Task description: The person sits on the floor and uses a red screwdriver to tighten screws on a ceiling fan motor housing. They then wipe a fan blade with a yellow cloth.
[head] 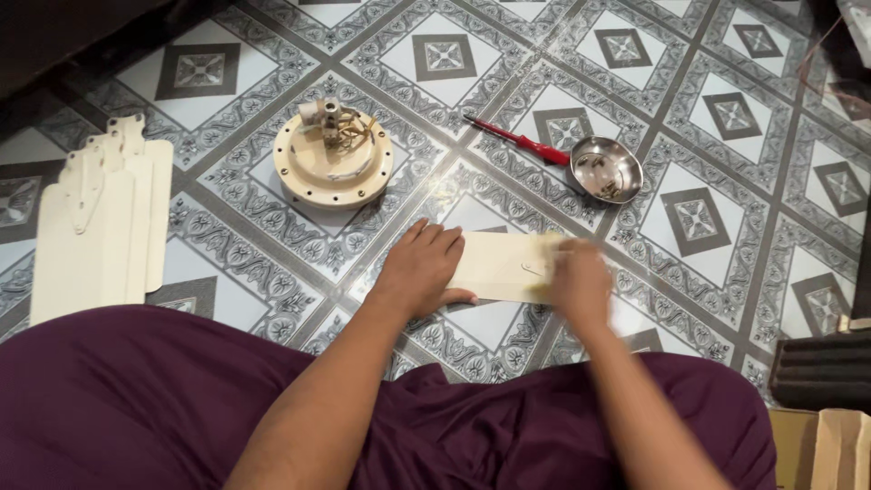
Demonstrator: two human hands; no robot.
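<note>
The left hand (419,268) lay flat and open on a cream blade (501,265). The right hand (581,283) covered its end, blurred; its grip could not be told.

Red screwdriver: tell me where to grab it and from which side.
Grip the red handle from above, pinching across its width. The screwdriver lies flat on the floor, its thin tip pointing up-left, and its handle end nearly touches the steel bowl, so come in clear of the bowl's rim.

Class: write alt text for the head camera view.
A person's left hand and blurred right hand rest on a cream flat panel on the patterned tile floor. Nearby: a round cream motor housing, red-handled screwdriver, small steel bowl.
</note>
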